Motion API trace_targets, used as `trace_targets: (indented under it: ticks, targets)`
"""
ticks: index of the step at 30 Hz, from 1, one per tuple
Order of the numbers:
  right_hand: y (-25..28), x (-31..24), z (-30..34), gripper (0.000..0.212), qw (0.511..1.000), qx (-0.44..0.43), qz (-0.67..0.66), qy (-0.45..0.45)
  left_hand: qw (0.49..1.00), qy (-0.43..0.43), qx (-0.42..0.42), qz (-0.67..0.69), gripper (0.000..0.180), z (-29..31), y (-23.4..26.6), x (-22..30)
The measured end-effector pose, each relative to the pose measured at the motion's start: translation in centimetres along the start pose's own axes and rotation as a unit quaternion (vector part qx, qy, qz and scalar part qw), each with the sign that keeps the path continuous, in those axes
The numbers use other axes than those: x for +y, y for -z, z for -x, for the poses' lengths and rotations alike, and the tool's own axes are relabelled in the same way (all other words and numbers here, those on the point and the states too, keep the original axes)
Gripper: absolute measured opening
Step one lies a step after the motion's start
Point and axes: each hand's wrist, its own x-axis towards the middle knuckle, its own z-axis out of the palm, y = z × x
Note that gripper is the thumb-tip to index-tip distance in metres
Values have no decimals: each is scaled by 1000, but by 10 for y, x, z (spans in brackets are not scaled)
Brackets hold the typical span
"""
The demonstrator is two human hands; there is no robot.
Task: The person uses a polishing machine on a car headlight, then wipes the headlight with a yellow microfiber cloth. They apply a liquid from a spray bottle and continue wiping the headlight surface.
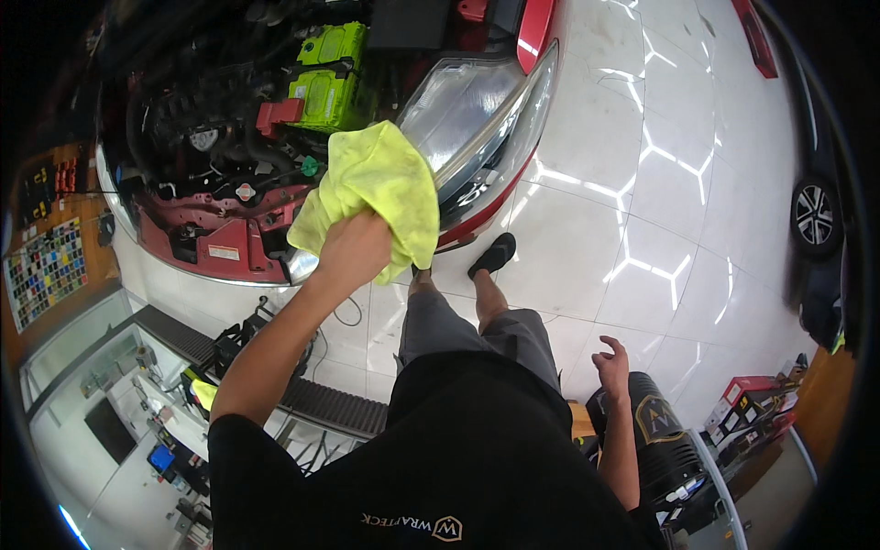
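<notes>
Head view: left hand [353, 249] closed around yellow-green cloth [376, 188], bunched against red car [229, 243] front, just beside clear headlight [458, 115]. Beyond the grip, open engine bay with green battery [328, 78]. Right hand [612, 362] loose, fingers spread, holding nothing, above black drum [655, 431]. Glossy white tile floor [623, 183] mirroring hexagonal ceiling lights.

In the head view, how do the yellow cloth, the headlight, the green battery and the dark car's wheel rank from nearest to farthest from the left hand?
1. Yellow cloth: gripped in the left hand.
2. Headlight: just right of the cloth.
3. Green battery: deeper in the engine bay.
4. Wheel: far right, across the floor.
</notes>
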Motion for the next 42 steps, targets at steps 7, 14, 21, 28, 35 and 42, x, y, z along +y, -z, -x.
trace_targets:
  ticks: [7, 14, 21, 28, 35, 42]
  targets:
    - [11, -53, -4, 54, 999, -34, -4, 32, 993, -10, 24, 115, 23, -75, 48, 52]
    - [14, -24, -1, 54, 1000, 1, -24, 9, 985, 52, 24, 162, 29, -34, 20, 25]
    - [-31, -112, 15, 48, 988, -47, -82, 123, 938, -33, 202, 278, 22, -81, 36, 77]
    - [-56, -316, 88, 31, 885, -241, -125, 378, 665, -87, 383, 635, 28, 17, 51, 88]
    - [-102, -379, 119, 48, 776, -126, -380, 487, 607, -236, 255, 715, 73, 95, 74, 67]
    - [-84, -413, 199, 51, 478, -497, -699, 187, 653, -235, 231, 683, 80, 116, 43, 31]
